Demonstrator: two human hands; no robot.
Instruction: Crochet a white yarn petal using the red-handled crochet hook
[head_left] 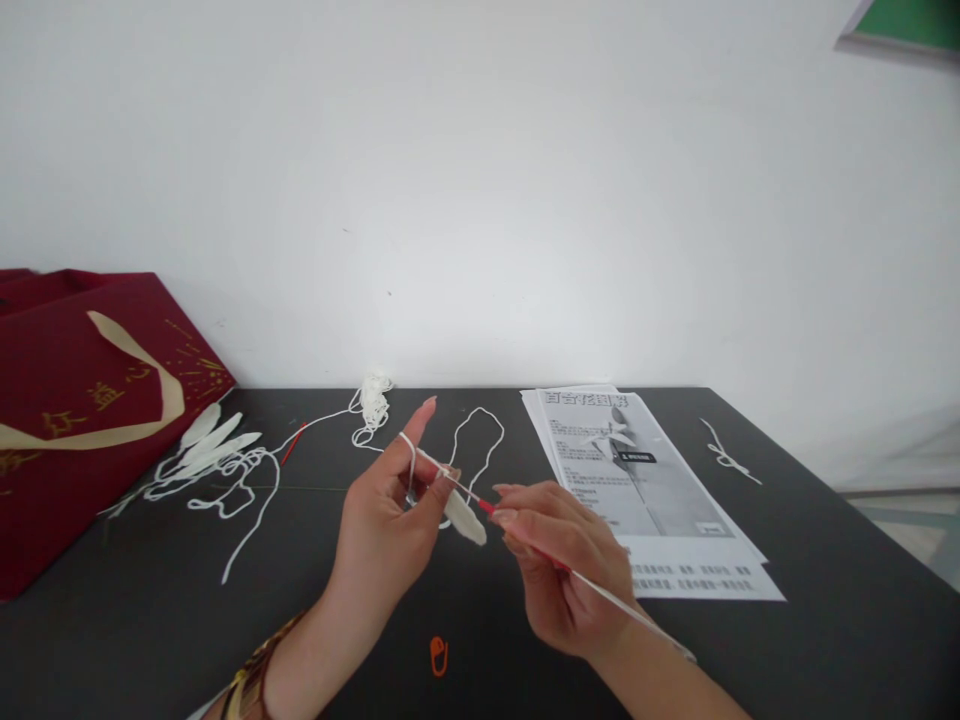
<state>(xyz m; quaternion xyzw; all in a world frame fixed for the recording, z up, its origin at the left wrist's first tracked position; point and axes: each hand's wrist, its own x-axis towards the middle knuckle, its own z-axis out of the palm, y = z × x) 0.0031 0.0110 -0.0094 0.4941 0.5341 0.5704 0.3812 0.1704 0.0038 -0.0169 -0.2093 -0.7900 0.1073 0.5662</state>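
The left hand [394, 520] is pinching a white crocheted piece [466, 520] between thumb and fingers, and the piece is hanging just past the fingertips, slanting toward the right hand [570, 565]. A strand of white yarn [411, 455] is looping around the left hand's raised index finger. The right hand is closing around a red-handled crochet hook [486, 507], whose thin shaft is reaching across to the work at the left thumb. Beyond the left hand, a loose bundle of yarn [373, 402] is lying near the far edge of the table [300, 560]. To the left of that hand, a red stick [294, 443] is lying near several white leaf-shaped pieces [217, 445], and a dark red bag [75, 365] is standing farther left. Nearer the wearer, an orange clip [439, 656] is lying between the two forearms. Printed sheets [697, 572] are spreading out beyond and beside the right hand, and a small knotted strand [726, 460] is resting well to their right.
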